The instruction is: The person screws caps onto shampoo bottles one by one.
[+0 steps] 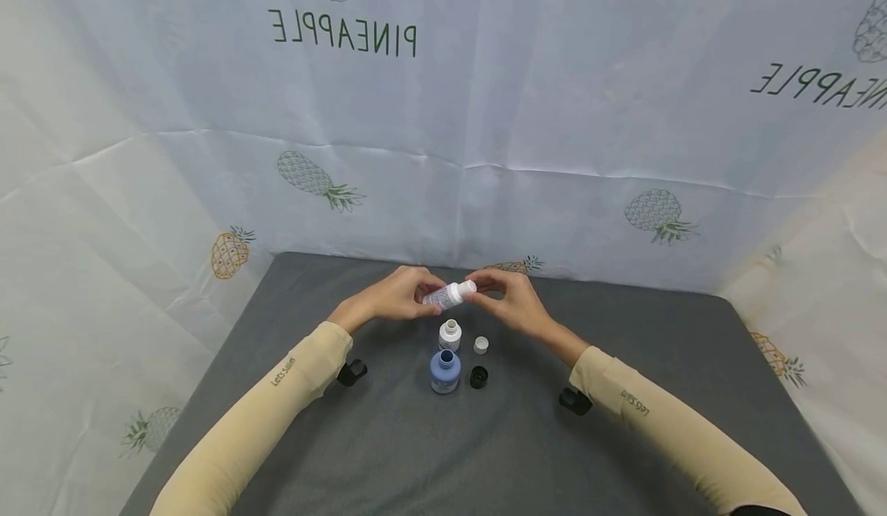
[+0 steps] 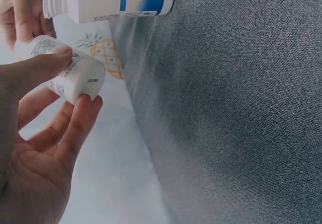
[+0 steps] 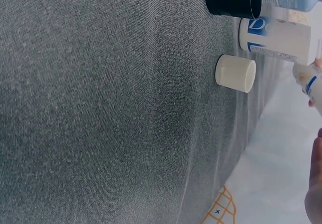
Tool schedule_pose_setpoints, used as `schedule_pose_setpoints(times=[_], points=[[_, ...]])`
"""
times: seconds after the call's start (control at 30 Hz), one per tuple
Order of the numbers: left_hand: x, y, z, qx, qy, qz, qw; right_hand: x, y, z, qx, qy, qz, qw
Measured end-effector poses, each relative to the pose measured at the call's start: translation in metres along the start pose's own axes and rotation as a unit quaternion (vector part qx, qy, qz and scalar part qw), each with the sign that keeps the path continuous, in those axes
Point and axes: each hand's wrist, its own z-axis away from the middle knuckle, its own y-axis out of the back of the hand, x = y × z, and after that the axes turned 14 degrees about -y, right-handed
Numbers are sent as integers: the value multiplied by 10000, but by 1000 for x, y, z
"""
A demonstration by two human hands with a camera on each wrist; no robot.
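Above the far part of the table, my left hand (image 1: 405, 293) grips a small white bottle (image 1: 443, 297) with printed text, tilted up to the right. Fingers and thumb wrap its body near the base in the left wrist view. My right hand (image 1: 511, 300) pinches the bottle's white cap (image 1: 467, 288) between thumb and fingers. Below the hands stands an uncapped white bottle (image 1: 450, 336) with a blue-and-white label. Just nearer is an uncapped blue bottle (image 1: 445, 373). To their right lie a loose white cap (image 3: 235, 73) and a black cap (image 1: 479, 377).
A dark grey cloth covers the table (image 1: 430, 462). A white curtain (image 1: 443, 216) with pineapple prints hangs along the far edge and both sides. Black wrist devices (image 1: 352, 372) show beneath the forearms.
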Motion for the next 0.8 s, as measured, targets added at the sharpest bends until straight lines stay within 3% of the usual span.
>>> schedule_pose_setpoints(times=[0.8], points=[[-1, -1, -1, 19, 121, 19, 9999, -1, -3, 1, 252, -284, -6, 9993]])
